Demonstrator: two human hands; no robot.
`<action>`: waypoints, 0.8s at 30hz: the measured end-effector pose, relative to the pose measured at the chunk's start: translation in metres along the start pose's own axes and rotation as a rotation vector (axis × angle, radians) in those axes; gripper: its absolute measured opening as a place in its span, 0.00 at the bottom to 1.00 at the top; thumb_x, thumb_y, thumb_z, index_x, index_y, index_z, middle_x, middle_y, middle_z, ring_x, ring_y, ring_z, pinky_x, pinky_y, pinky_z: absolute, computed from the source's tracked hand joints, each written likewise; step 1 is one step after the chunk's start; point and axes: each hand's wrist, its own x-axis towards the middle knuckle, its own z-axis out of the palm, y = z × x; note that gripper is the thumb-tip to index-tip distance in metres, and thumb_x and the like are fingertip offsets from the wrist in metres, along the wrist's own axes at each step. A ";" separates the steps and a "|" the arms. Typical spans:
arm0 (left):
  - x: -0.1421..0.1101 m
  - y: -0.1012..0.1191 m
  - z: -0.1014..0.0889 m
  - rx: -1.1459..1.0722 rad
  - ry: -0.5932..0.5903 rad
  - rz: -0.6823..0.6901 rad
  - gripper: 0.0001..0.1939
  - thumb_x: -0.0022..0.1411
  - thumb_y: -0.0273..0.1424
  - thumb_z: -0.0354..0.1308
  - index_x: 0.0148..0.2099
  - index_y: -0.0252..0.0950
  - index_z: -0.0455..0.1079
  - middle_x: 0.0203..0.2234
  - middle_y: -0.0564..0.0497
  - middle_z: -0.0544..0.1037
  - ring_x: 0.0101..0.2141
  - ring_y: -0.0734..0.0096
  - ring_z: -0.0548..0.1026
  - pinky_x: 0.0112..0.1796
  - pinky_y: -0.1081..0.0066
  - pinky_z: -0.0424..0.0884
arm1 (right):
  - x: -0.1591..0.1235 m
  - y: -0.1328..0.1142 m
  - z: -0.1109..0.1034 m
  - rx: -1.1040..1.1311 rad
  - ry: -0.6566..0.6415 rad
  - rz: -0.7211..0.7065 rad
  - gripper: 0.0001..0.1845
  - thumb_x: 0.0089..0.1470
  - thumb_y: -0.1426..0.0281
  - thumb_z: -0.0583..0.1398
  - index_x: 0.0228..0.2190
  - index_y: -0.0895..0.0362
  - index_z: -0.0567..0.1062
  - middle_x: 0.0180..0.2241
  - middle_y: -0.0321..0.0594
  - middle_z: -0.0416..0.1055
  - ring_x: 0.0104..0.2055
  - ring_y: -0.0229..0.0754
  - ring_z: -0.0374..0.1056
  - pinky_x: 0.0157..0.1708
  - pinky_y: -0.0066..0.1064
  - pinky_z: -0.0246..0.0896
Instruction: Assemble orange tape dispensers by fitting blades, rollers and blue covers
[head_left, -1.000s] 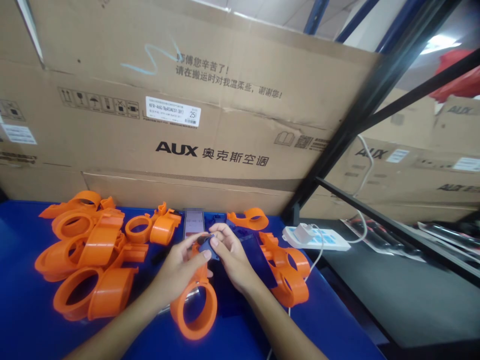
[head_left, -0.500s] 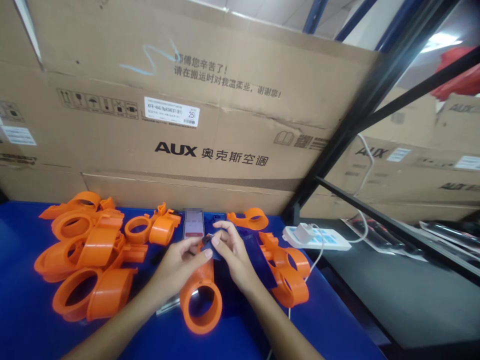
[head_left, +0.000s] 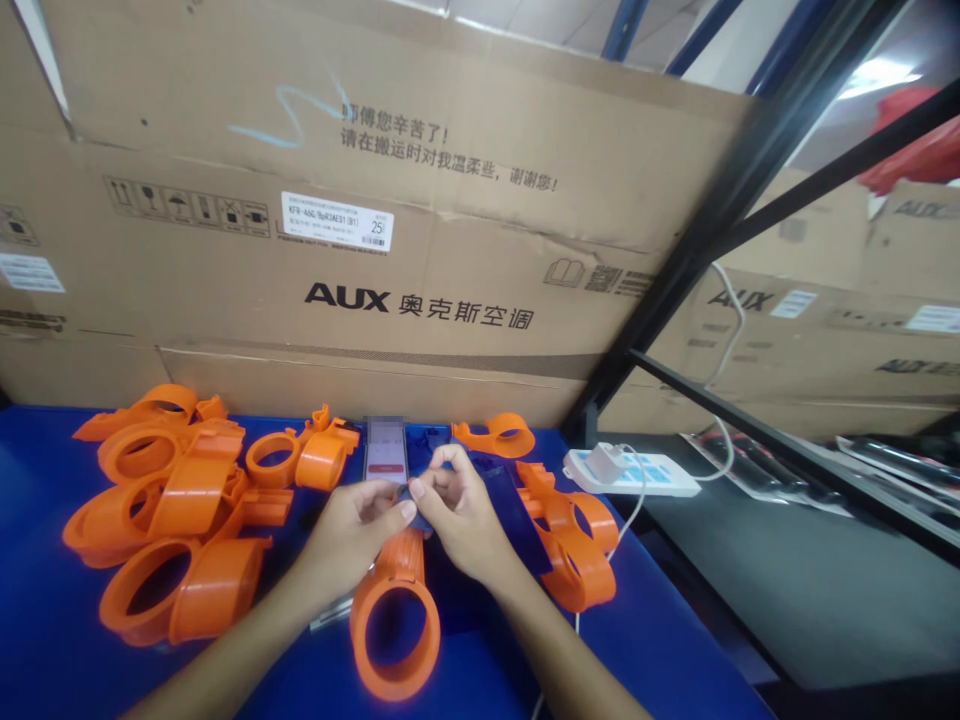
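An orange plastic tape dispenser points its round ring toward me, low in the middle of the view. At its far end, a small dark blue piece sits between my fingertips. My left hand pinches this piece from the left, its thumb on top. From the right, my right hand closes thumb and forefinger on the same piece. The fingers cover most of the contact between the blue piece and the dispenser, so I cannot tell how they are joined.
Several orange dispensers pile up on the blue table at left, others at right. A phone lies behind my hands. A white power strip with a plugged-in charger sits right, near the black rack post. Cardboard stands behind.
The dispenser's ring end has come slightly nearer and lower. My fingers have drawn closer together over the blue piece, which now shows less. The view has shifted slightly.
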 end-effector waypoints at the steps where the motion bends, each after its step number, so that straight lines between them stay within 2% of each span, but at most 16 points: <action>1: 0.000 0.000 0.000 0.007 -0.002 -0.004 0.19 0.60 0.44 0.67 0.47 0.36 0.82 0.29 0.46 0.81 0.32 0.59 0.77 0.40 0.61 0.73 | 0.000 0.000 0.000 -0.004 0.005 -0.008 0.20 0.60 0.58 0.65 0.40 0.49 0.59 0.26 0.26 0.66 0.24 0.34 0.61 0.23 0.25 0.58; 3: -0.001 0.000 0.000 0.039 0.022 0.005 0.17 0.60 0.43 0.67 0.44 0.36 0.82 0.29 0.47 0.80 0.33 0.59 0.77 0.41 0.61 0.73 | -0.001 -0.001 0.001 -0.024 0.022 -0.046 0.19 0.60 0.58 0.65 0.42 0.49 0.61 0.26 0.27 0.66 0.26 0.35 0.63 0.25 0.26 0.59; 6: -0.002 0.002 0.003 0.026 0.123 0.021 0.16 0.58 0.42 0.69 0.45 0.37 0.81 0.29 0.49 0.79 0.33 0.61 0.77 0.41 0.64 0.73 | 0.000 -0.001 0.002 -0.093 0.034 -0.109 0.19 0.61 0.57 0.64 0.48 0.51 0.65 0.29 0.32 0.70 0.30 0.38 0.67 0.30 0.29 0.63; 9: -0.002 0.008 0.005 -0.248 0.212 -0.094 0.20 0.60 0.46 0.66 0.47 0.36 0.79 0.29 0.48 0.80 0.31 0.62 0.78 0.36 0.66 0.75 | 0.002 -0.003 -0.003 -0.221 0.075 -0.142 0.18 0.69 0.54 0.52 0.51 0.51 0.68 0.36 0.39 0.74 0.36 0.43 0.72 0.37 0.35 0.68; 11: -0.001 0.015 0.005 -0.491 0.254 -0.177 0.22 0.62 0.49 0.62 0.46 0.35 0.78 0.29 0.46 0.80 0.29 0.62 0.79 0.33 0.66 0.76 | 0.004 -0.005 -0.012 -0.427 0.147 -0.175 0.18 0.70 0.56 0.50 0.49 0.52 0.71 0.40 0.43 0.76 0.41 0.46 0.73 0.43 0.39 0.68; 14: 0.000 0.024 0.002 -0.719 0.302 -0.207 0.22 0.64 0.48 0.61 0.46 0.34 0.78 0.31 0.45 0.82 0.30 0.62 0.80 0.33 0.67 0.77 | 0.007 -0.009 -0.028 -0.905 0.216 -0.220 0.13 0.65 0.61 0.57 0.46 0.53 0.74 0.43 0.46 0.77 0.47 0.51 0.71 0.49 0.43 0.64; 16: 0.000 0.027 0.000 -0.776 0.298 -0.215 0.21 0.64 0.47 0.62 0.46 0.34 0.78 0.32 0.45 0.82 0.30 0.62 0.81 0.33 0.67 0.78 | 0.006 -0.011 -0.035 -1.187 0.200 -0.191 0.12 0.62 0.64 0.59 0.45 0.55 0.75 0.43 0.48 0.77 0.48 0.54 0.70 0.49 0.43 0.62; 19: 0.000 0.026 0.000 -0.787 0.275 -0.230 0.21 0.64 0.47 0.63 0.46 0.34 0.77 0.33 0.43 0.82 0.31 0.60 0.82 0.34 0.65 0.80 | 0.002 -0.013 -0.040 -1.476 0.089 -0.060 0.13 0.60 0.65 0.59 0.46 0.55 0.76 0.43 0.50 0.77 0.48 0.57 0.70 0.46 0.43 0.60; 21: 0.000 0.024 0.001 -0.769 0.282 -0.239 0.22 0.63 0.47 0.63 0.47 0.33 0.77 0.35 0.42 0.83 0.33 0.57 0.82 0.35 0.63 0.80 | -0.002 -0.013 -0.040 -1.559 0.026 0.003 0.14 0.58 0.65 0.60 0.45 0.56 0.76 0.42 0.52 0.78 0.47 0.59 0.70 0.44 0.43 0.59; 24: 0.000 0.021 0.003 -0.754 0.304 -0.265 0.23 0.63 0.48 0.64 0.48 0.32 0.76 0.37 0.40 0.83 0.36 0.53 0.83 0.38 0.60 0.81 | -0.006 -0.012 -0.040 -1.562 0.002 0.010 0.14 0.56 0.70 0.60 0.45 0.57 0.76 0.40 0.53 0.78 0.46 0.59 0.70 0.42 0.43 0.58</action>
